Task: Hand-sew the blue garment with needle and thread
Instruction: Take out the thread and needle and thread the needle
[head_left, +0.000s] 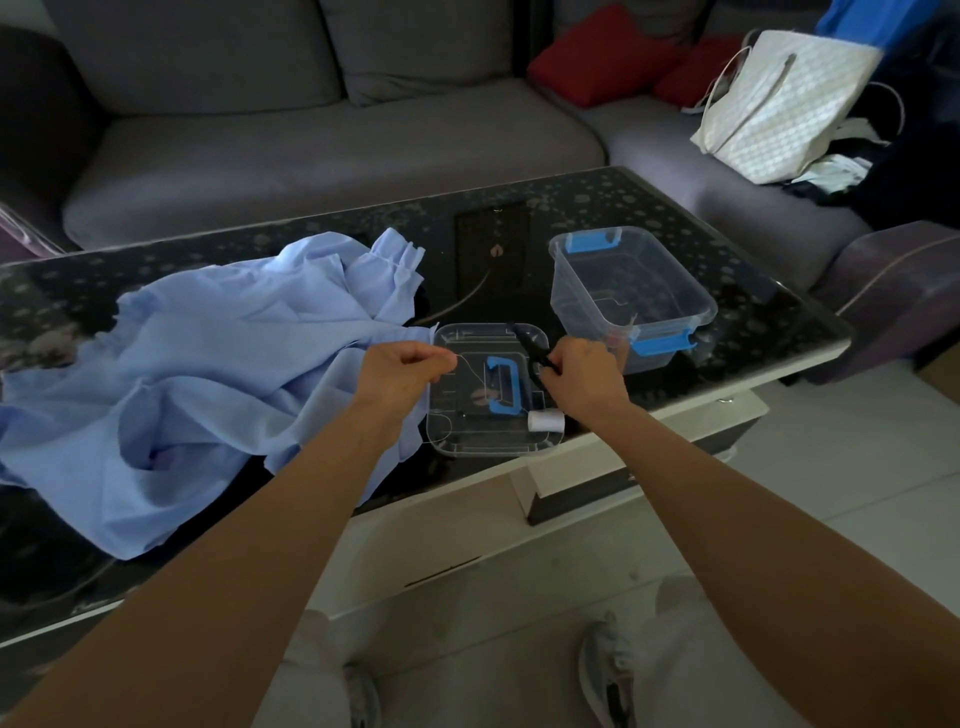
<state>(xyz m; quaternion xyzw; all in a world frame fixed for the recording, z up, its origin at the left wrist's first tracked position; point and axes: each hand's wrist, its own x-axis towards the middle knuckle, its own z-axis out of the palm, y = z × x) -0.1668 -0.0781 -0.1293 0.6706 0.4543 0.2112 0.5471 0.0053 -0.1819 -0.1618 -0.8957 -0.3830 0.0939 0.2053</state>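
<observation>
The light blue garment (197, 374) lies crumpled across the left half of the dark glass table (753, 280). My left hand (402, 371) hovers at its right edge and pinches a thin white thread (470, 366) that trails over the clear lid. My right hand (584, 376) grips small black scissors (527, 340), blades pointing up-left toward the thread. A white thread spool (545, 421) lies on its side at the lid's near right corner. No needle is discernible.
A clear lid with a blue handle (501, 387) lies flat between my hands. A clear box with blue clips (631, 296) stands behind-right. A grey sofa (311, 145) with red cushions and a white bag (779, 104) runs behind the table. My shoes show below.
</observation>
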